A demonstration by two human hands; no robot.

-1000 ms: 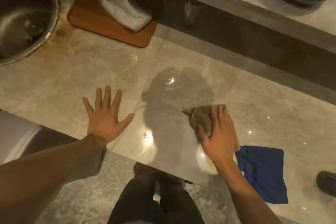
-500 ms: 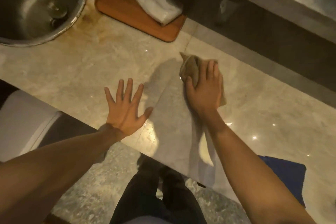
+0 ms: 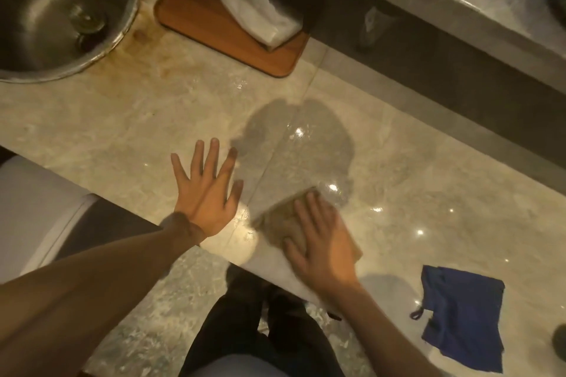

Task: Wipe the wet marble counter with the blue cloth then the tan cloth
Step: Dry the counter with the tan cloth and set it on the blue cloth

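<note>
- Marble counter (image 3: 107, 131), beige and glossy, runs under both hands, with bright light spots and a dark reflection just beyond the fingertips; speckled stone floor (image 3: 159, 309) lies below its near edge.
- Round steel sink (image 3: 55, 9) sits far beyond the left hand; a rounded wooden tray (image 3: 196, 18) bearing a white tissue pack (image 3: 257, 15) lies beyond both hands.
- Right hand (image 3: 321, 251) is pressed flat, fingers spread, on the crumpled tan cloth (image 3: 281, 223) near the counter's front edge; it is blurred.
- Left hand (image 3: 205, 196) lies open-palmed, fingers splayed wide, on bare marble just left of the cloth, holding nothing.
- Crumpled blue cloth (image 3: 462, 315) rests right of the right wrist, apart from it.
</note>
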